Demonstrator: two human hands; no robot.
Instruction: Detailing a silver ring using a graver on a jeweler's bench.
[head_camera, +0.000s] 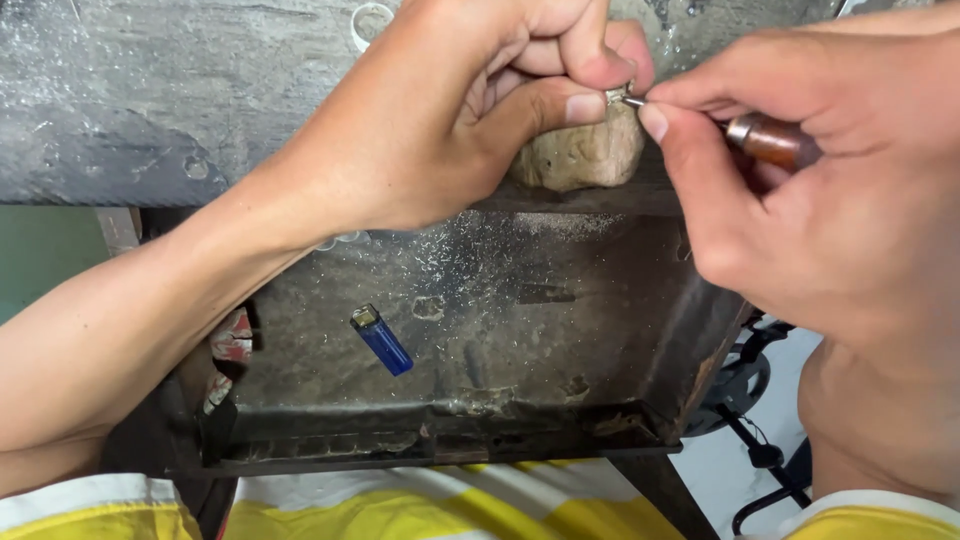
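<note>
My left hand (470, 110) pinches a small silvery metal piece (616, 94) between thumb and fingers, held against the top of a worn wooden peg (585, 155) that juts from the bench edge. My right hand (800, 200) grips a thin tool with a reddish-brown wooden handle (775, 140). Its metal tip (634, 101) touches the small piece. Both hands meet just above the peg. Most of the piece is hidden by my fingers.
Below the peg a dark metal catch tray (470, 420) is dusted with fine filings; a blue lighter (381, 340) lies in it. The grey bench top (150, 90) spans the back, with a clear ring-shaped object (368, 22). A black wheeled stand (750, 400) stands at right.
</note>
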